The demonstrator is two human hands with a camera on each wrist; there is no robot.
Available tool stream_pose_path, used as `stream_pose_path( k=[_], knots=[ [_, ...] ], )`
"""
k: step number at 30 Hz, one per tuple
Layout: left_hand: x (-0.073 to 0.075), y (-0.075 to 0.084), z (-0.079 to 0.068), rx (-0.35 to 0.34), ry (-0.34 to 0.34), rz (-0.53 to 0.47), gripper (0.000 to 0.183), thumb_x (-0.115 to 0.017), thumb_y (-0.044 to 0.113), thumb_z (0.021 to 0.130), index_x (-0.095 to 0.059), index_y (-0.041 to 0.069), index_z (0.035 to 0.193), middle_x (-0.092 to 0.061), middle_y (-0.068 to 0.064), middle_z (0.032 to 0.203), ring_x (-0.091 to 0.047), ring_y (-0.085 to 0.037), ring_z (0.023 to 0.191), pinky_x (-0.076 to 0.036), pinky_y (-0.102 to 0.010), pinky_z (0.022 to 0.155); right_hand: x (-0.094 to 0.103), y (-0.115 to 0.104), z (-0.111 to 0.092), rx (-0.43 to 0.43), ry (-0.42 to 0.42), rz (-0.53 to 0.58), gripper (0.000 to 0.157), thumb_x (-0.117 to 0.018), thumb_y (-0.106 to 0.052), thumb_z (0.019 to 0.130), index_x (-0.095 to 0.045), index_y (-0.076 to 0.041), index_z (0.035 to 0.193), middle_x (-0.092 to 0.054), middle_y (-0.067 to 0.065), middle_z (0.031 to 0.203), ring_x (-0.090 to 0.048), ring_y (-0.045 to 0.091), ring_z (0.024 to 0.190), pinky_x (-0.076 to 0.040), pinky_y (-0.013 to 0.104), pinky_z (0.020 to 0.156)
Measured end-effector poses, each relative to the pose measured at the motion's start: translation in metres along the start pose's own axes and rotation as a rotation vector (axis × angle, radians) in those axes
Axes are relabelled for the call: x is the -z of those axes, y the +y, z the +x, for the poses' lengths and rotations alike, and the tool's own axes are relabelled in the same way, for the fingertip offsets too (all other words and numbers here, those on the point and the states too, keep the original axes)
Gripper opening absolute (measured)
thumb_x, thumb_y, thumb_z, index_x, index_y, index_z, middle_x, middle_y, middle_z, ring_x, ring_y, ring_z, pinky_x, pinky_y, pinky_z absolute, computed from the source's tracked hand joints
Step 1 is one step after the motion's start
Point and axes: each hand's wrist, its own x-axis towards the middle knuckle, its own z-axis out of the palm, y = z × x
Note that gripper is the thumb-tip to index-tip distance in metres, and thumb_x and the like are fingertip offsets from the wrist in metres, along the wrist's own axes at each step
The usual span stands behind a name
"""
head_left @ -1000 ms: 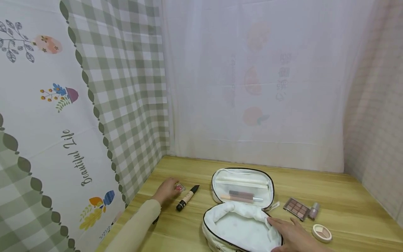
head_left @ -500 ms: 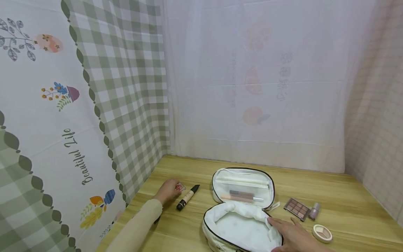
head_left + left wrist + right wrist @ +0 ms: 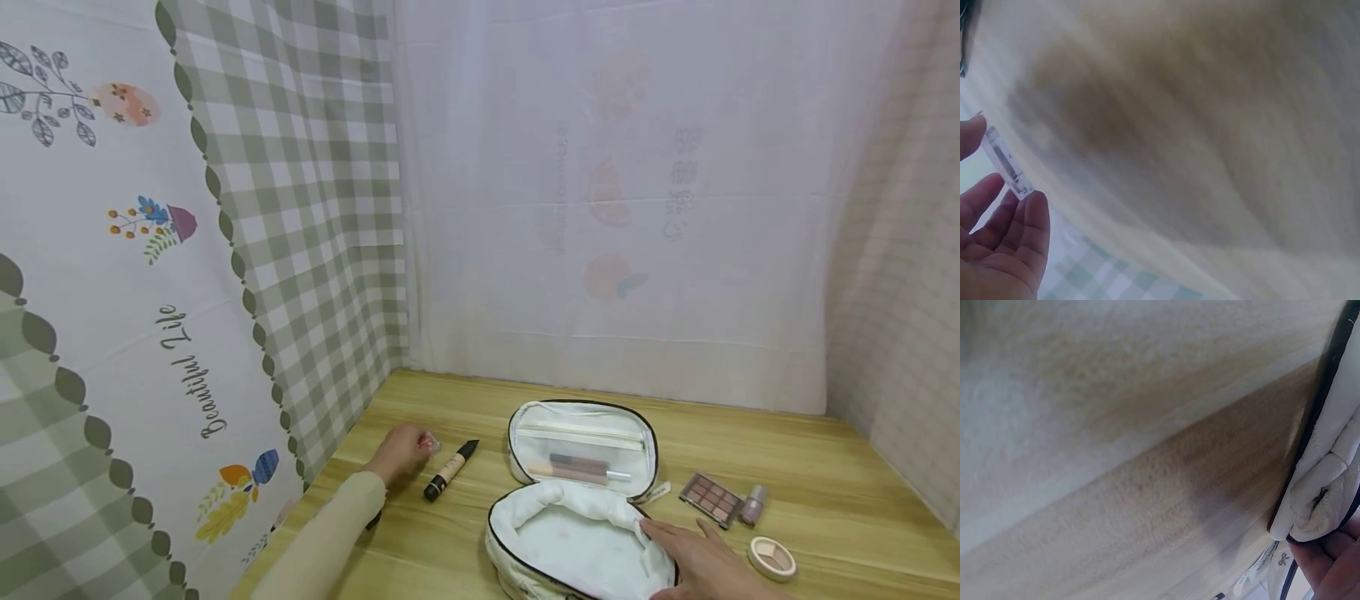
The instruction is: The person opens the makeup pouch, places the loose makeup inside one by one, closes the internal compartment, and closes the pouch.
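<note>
My left hand [image 3: 400,454] pinches a small clear plastic case [image 3: 430,442] with something pinkish-red in it, at the left of the table. In the left wrist view the case [image 3: 1009,164] stands on edge between thumb and fingertips. An open white makeup bag [image 3: 501,557] with black piping lies in front of me, its lid folded back. With thumb and fingers my right hand [image 3: 708,560] holds the bag's right side. The right wrist view shows those fingers [image 3: 1313,559] against the bag's edge [image 3: 1329,469]. Inside the lid pocket are slim cosmetic tubes [image 3: 585,468].
A beige-and-black crayon-like stick [image 3: 452,470] lies between the left hand and the bag. Right of the bag are an eyeshadow palette [image 3: 711,499], a small mauve bottle [image 3: 753,505] and a round three-colour compact [image 3: 772,558]. A dark item [image 3: 375,521] is partly hidden under the left forearm. Cloth walls surround the table.
The clear case, flatter earlier, now looks tipped up in my left fingers and slightly raised. My right hand stays on the bag. The head view has shifted a little.
</note>
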Motion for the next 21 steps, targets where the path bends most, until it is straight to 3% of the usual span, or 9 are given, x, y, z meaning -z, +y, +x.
stream_pose_path(
  k=[7, 11, 21],
  knots=[
    [0.016, 0.005, 0.007, -0.078, 0.048, 0.097, 0.007, -0.073, 0.009, 0.085, -0.069, 0.003, 0.085, -0.059, -0.004, 0.08, -0.052, -0.017, 0.073, -0.046, -0.037, 0.067, 0.0, 0.002, 0.001, 0.034, 0.028, -0.031, 0.093, -0.079, -0.061, 0.068, -0.059, 0.006, 0.13, -0.063, 0.021, 0.126, -0.059, 0.023, 0.119, -0.032, 0.076, 0.088],
    [0.022, 0.014, 0.011, -0.109, 0.039, 0.126, 0.011, -0.074, 0.014, 0.085, -0.071, 0.004, 0.089, -0.06, -0.005, 0.085, -0.055, -0.017, 0.076, -0.048, -0.037, 0.07, -0.001, 0.003, 0.001, 0.049, 0.028, -0.038, 0.092, -0.079, -0.06, 0.068, -0.059, 0.006, 0.129, -0.064, 0.02, 0.124, -0.06, 0.023, 0.117, -0.033, 0.076, 0.087],
    [0.025, 0.052, 0.015, -0.227, 0.01, 0.04, 0.027, -0.074, 0.018, 0.089, -0.072, 0.0, 0.108, -0.066, -0.013, 0.106, -0.061, -0.029, 0.098, -0.05, -0.046, 0.086, 0.001, 0.004, 0.001, 0.047, 0.008, -0.021, 0.095, -0.08, -0.062, 0.068, -0.058, 0.008, 0.13, -0.065, 0.021, 0.123, -0.061, 0.023, 0.116, -0.032, 0.077, 0.086]
  ],
)
